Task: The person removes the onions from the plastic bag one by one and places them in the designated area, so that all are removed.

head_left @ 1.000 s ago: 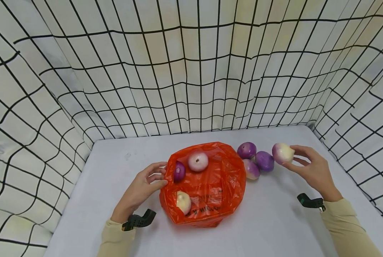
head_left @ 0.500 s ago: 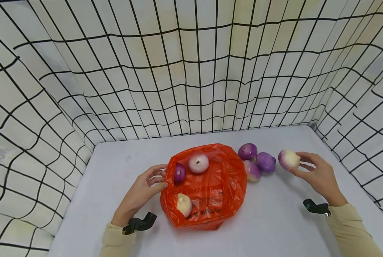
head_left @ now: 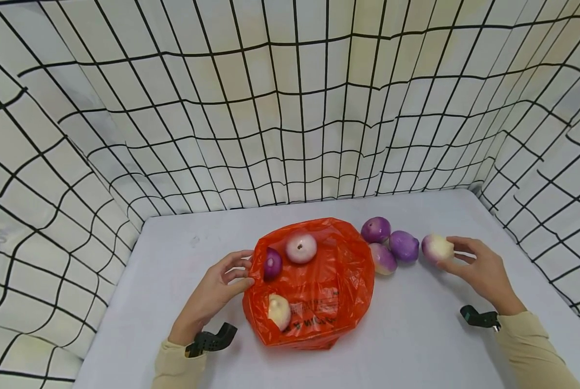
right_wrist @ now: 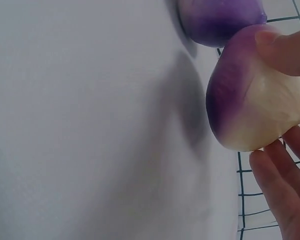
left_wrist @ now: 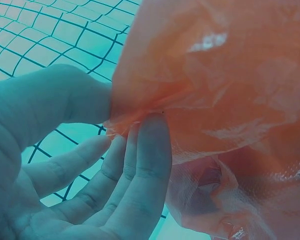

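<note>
A red plastic bag [head_left: 314, 281] stands with its mouth open, and my left hand [head_left: 221, 281] pinches its left rim between thumb and fingers. Inside lie a dark purple onion [head_left: 272, 263], a pale pink one and a cream one. At the right, my right hand [head_left: 479, 265] holds a purple-and-cream onion [head_left: 437, 248] by its pale end, low over the table. The right wrist view shows thumb and fingertips around this onion [right_wrist: 255, 95], close to another purple onion [right_wrist: 222, 20]. In the left wrist view the bag's film [left_wrist: 215, 100] is gathered at the fingertips.
Beside the bag's right rim, three purple onions sit clustered on the white table [head_left: 416, 335], among them a violet onion [head_left: 404, 246]. White walls with black netting [head_left: 314, 108] close off the back and both sides.
My right hand has moved slightly right and down with the onion, which is now lower and near the violet one. The left hand keeps its hold on the bag rim.
</note>
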{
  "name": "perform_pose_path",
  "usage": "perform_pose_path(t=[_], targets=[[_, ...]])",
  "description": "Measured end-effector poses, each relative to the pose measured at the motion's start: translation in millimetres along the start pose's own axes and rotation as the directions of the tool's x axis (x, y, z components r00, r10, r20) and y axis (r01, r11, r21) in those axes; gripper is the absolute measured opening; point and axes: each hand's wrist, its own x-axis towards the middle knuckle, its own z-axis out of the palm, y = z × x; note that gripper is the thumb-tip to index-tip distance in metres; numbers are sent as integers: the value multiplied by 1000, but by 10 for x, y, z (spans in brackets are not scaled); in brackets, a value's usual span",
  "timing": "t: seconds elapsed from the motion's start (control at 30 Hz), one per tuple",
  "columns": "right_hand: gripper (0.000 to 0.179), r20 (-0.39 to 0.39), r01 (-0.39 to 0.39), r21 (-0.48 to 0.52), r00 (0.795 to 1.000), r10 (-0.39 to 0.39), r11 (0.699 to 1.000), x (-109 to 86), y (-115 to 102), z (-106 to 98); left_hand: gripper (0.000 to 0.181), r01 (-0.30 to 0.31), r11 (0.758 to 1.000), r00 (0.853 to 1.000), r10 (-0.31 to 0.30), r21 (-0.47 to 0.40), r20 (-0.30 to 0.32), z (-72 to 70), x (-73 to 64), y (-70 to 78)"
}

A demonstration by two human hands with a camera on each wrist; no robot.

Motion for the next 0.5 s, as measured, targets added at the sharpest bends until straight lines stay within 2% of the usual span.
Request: perform_pose_path(t=[0.5], targets=[[70,88,-15,-11,996,16,1000,1,18,10,60,1,1000,1000,-1,17,-1,11,-5,8]])
